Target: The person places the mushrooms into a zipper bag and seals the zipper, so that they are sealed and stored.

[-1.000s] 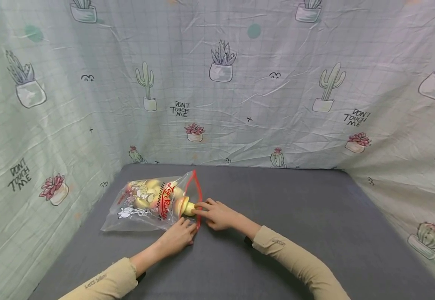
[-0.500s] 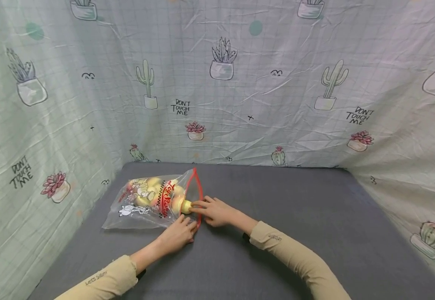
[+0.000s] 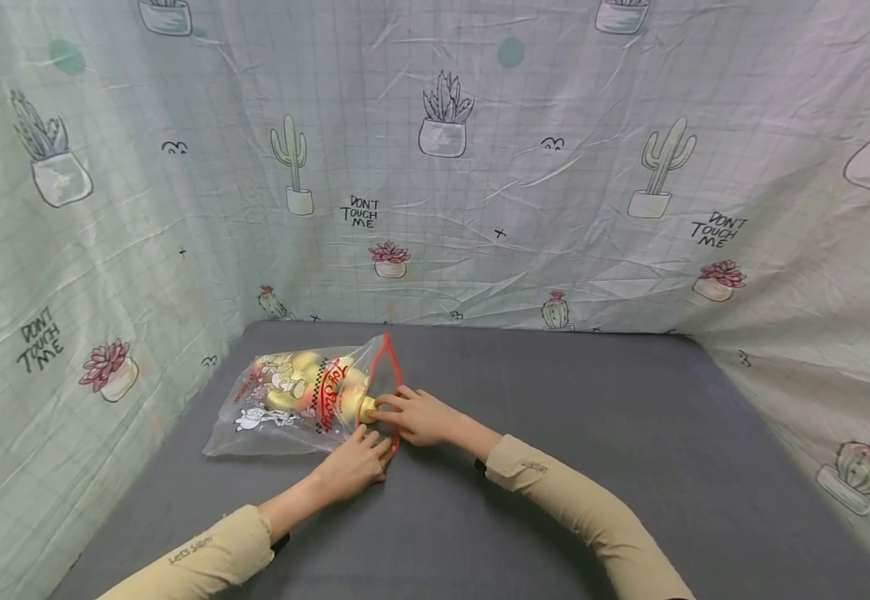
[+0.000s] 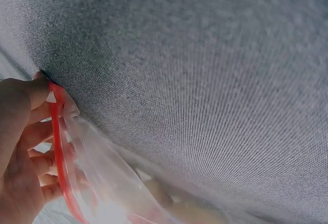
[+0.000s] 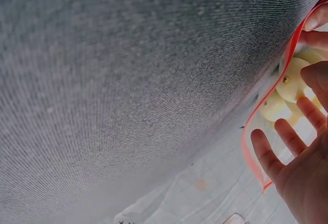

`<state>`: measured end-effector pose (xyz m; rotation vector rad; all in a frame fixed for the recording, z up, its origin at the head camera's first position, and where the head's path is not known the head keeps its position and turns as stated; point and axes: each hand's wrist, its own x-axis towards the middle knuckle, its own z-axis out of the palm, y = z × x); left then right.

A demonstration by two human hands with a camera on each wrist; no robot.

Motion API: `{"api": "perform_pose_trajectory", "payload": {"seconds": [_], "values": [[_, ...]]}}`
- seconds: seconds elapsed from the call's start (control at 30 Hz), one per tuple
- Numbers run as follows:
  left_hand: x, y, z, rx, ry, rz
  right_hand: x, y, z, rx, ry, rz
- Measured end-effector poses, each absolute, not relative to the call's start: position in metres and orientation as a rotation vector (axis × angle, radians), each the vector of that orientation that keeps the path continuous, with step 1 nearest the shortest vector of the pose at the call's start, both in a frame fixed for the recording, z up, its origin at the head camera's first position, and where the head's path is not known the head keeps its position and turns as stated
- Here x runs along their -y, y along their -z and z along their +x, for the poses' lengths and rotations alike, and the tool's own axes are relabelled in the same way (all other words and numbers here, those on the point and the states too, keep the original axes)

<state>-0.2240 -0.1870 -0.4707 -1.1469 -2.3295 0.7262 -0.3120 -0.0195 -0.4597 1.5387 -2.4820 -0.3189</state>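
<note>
A clear zip bag [image 3: 266, 421] with red lettering, cartoon print and a red zip edge [image 5: 250, 115] lies at the table's left, its mouth facing right. Several yellow fruits [image 5: 293, 83], some with a reddish blush, sit inside; their exact kind is hard to tell. At the near corner of the mouth my left hand [image 3: 352, 465] pinches the red edge between thumb and fingers, plain in the left wrist view. My right hand [image 3: 422, 417] reaches into the mouth, fingers spread and mostly straight, fingertips against the outermost yellow fruit [image 3: 367, 408].
Dark grey cloth covers the table [image 3: 555, 467]. A pale curtain [image 3: 480, 192] printed with cacti hangs behind and along both sides of it.
My right hand has moved left, and the outermost fruit has slid deeper into the bag with it. My left hand still holds the near corner of the bag's mouth.
</note>
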Motion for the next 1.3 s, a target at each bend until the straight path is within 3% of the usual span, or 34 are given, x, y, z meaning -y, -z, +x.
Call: {"api": "perform_pose_trajectory", "payload": {"seconds": [1.3], "values": [[0.203,0.47,-0.226,2.324,-0.492,-1.18,0.04,0.48,-0.319,2.304,0.4,1.405]]}}
